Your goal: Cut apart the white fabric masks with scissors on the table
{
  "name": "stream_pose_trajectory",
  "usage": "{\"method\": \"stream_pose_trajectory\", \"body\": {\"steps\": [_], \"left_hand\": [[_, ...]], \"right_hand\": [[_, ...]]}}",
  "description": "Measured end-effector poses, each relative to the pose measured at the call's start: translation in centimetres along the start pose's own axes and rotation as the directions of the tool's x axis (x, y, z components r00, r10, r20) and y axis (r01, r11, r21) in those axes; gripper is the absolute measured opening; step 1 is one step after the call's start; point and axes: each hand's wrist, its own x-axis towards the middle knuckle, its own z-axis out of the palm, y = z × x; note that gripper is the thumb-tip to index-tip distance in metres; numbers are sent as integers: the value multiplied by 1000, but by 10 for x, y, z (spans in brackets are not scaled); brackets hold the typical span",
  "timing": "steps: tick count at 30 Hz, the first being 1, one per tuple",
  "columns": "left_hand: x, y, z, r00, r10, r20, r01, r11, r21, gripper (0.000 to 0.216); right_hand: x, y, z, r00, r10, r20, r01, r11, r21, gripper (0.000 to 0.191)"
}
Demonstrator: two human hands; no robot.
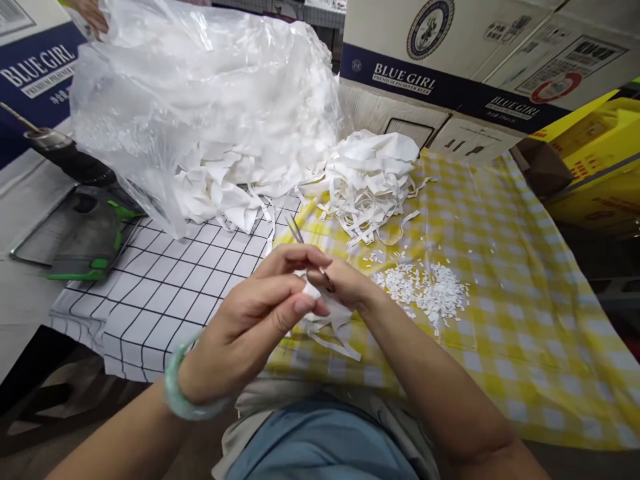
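Observation:
My left hand (260, 313), with a pale green bangle at its wrist, pinches a small white fabric piece (311, 291) between thumb and fingers. White straps dangle from that piece below my hands. Close against it, my right hand (345, 280) is closed around a pair of small scissors (296, 231). Their slim metal blades point away from me and are slightly apart; my fingers hide most of the handles. Just beyond my hands lies a heap of white strapped fabric pieces (373, 180). Tiny white clippings (430, 290) are scattered to the right.
A large clear plastic bag (210, 87) of white fabric pieces spills onto the grid-patterned cloth (170, 280). A cordless drill (85, 200) lies at left. Cardboard boxes (450, 87) stand behind the yellow checked cloth (525, 320). Another person's hand (93, 15) is at the upper left.

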Motion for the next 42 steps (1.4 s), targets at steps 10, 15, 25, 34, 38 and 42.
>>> {"method": "stream_pose_trajectory", "body": {"steps": [10,15,25,34,38,42], "left_hand": [[5,-48,51,939,-310,-148,237,897,-373,30],[-1,-62,74,953,-296,-60,270,924,-269,33],[-1,-68,89,976,-218,-8,216,970,-112,32],[0,-70,94,980,-199,10,199,976,-84,31],[1,-71,95,990,-144,-1,143,987,-72,30],[1,-71,96,992,-128,-1,128,988,-82,28]], "right_hand": [[-89,4,-41,847,-453,-277,68,610,-789,29],[-113,11,-26,876,-439,-201,-52,328,-943,48],[-120,20,-32,860,-458,-224,-91,293,-952,50],[-119,23,-34,860,-452,-237,-73,352,-933,48],[-120,24,-35,847,-468,-252,-85,348,-934,50],[-122,27,-36,840,-477,-258,-101,330,-939,49]]}}
